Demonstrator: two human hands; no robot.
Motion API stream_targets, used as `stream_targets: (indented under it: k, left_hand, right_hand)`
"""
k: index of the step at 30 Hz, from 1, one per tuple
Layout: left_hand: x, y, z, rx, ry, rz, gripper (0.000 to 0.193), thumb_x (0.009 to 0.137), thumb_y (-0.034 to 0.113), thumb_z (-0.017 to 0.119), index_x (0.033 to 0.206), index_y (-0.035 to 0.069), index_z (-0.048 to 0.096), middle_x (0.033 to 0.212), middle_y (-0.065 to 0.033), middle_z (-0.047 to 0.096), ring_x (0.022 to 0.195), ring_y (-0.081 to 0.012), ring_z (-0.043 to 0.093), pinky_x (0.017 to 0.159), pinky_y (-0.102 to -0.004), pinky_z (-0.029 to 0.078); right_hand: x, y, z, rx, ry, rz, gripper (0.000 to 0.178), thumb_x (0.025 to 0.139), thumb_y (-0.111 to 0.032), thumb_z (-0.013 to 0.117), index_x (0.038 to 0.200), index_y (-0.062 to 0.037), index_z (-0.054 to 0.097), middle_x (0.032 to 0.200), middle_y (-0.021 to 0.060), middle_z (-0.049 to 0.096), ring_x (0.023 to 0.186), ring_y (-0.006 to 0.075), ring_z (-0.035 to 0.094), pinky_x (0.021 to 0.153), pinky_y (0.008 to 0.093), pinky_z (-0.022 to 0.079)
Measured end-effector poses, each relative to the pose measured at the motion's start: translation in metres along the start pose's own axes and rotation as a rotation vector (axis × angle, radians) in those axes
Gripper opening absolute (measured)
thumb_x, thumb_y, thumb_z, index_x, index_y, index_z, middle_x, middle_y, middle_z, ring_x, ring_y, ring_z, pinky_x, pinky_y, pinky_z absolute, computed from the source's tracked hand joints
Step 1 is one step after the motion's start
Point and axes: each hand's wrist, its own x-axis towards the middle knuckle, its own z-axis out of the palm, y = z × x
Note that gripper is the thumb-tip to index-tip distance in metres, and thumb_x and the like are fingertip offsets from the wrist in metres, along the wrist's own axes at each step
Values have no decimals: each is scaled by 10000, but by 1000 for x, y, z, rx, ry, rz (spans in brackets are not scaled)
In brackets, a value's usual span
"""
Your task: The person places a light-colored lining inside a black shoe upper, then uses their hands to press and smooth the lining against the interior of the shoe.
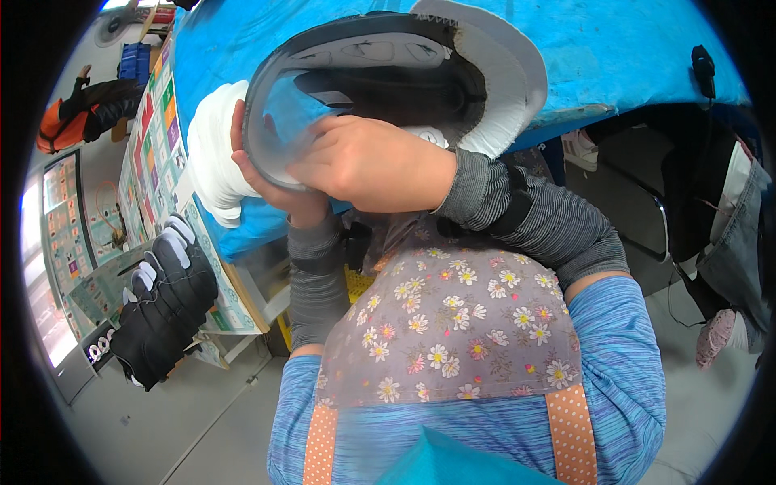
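Note:
A large hollow black-and-white piece [388, 50] lies before me at the edge of the blue-covered table; its exact kind I cannot make out. It has a dark rim, a pale smooth inner wall at its left end, and a thick white padded flap [517, 73] on the right. My left hand [275, 182] grips the left end from outside, with fingers up along the rim. My right hand [380, 162] reaches across and presses curled fingers against the inner wall there. The right fingertips are blurred, and whatever may lie beneath them is hidden. Beside my left hand stands a bundle of white cloth [214, 153].
The blue table cover [622, 48] stretches far and right, with a small black object [703, 71] on it. At left, several black items with white parts [166, 291] rest near a colourfully printed board [153, 137]. A person in orange [61, 125] is at far left; another person's legs [731, 259] show at right.

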Motion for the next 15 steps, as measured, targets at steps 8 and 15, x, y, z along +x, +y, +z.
stream_targets:
  k: [8,15]
  left_hand:
    - [7,-14,-31,-68,-152,-62,686,1068,480,302,1538,-18,340,1530,-208,441,1391,-334,443,1160,-476,366]
    - [19,-17,-37,152,-191,172,573,1105,342,299,1469,-66,467,1491,-212,501,1390,-310,457,1190,-436,304]
  right_hand:
    - [1,-32,-28,-99,-318,151,234,770,-45,642,1003,-19,641,1008,114,692,1066,317,656,989,379,479]
    - [65,10,-70,-631,-50,-75,131,810,-115,710,940,-116,695,918,35,707,939,231,689,852,371,536]
